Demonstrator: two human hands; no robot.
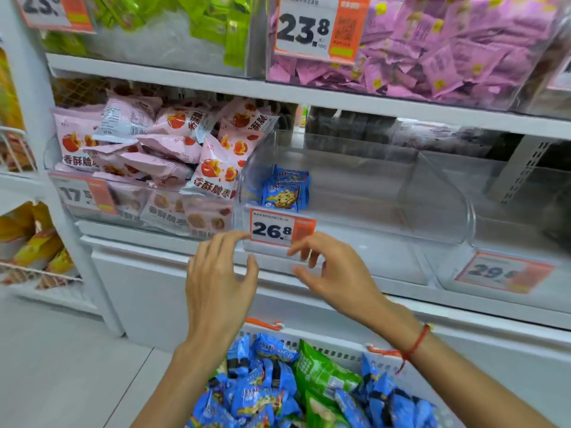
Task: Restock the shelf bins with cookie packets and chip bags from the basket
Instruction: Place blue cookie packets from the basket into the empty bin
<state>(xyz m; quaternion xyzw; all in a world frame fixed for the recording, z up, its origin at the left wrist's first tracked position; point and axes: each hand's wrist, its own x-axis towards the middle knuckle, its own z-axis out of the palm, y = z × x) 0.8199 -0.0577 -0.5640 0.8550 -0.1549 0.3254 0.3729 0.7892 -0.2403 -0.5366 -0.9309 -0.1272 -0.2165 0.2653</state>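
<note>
Blue cookie packets (285, 193), printed with chip cookies, sit in the clear bin (432, 193); both hands' grips hover released, empty.

Basket (327, 341) getting cut off by bottom edge; right-hand price tag (503, 271) blurring out, digits unreadable; top-left tag (52, 10) getting cropped.

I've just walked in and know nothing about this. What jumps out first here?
Two bare hands, left hand and right hand, hover empty before a nearly empty clear bin holding a few blue packets. Below, a white basket brims with matching blue packets and green bags.
</note>
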